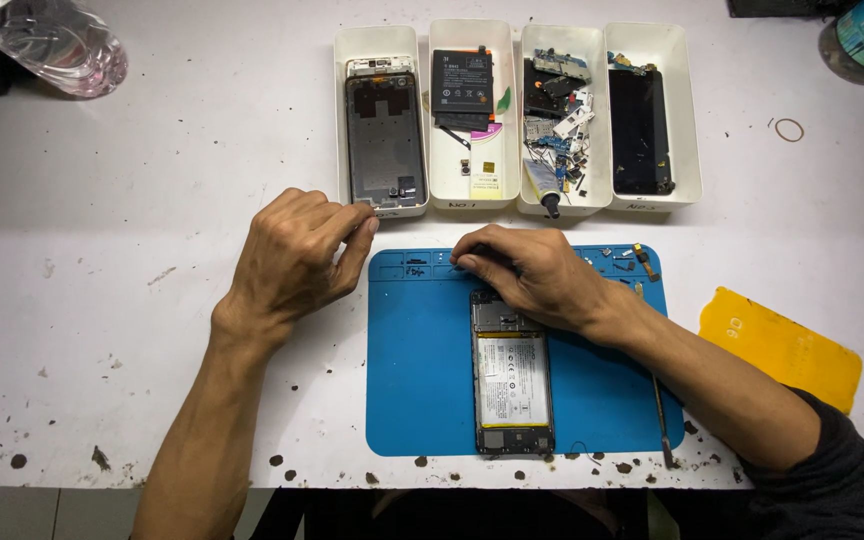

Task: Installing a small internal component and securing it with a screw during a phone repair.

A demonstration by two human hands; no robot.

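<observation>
A: Where's the opened phone [512,375] rn?

B: Flat on the blue mat [422,370], back off, battery showing, lower-mid of the mat.

A: Hands?

B: Right hand [537,280] is on the mat's top edge, just above the phone, fingertips pinched together on sth tiny, prob a screw, too small to tell. Left hand [297,260] sits off the mat's left corner, fingers curled shut against thumb, near the tray with the phone frame [384,125]. Can't tell if it holds anything.

A: Tips?

B: I'd keep the pinch low over the mat's grooves so a dropped bit stays put. A thin tool [660,405] lies on the mat's right side, pref over bare fingers imo.
</observation>
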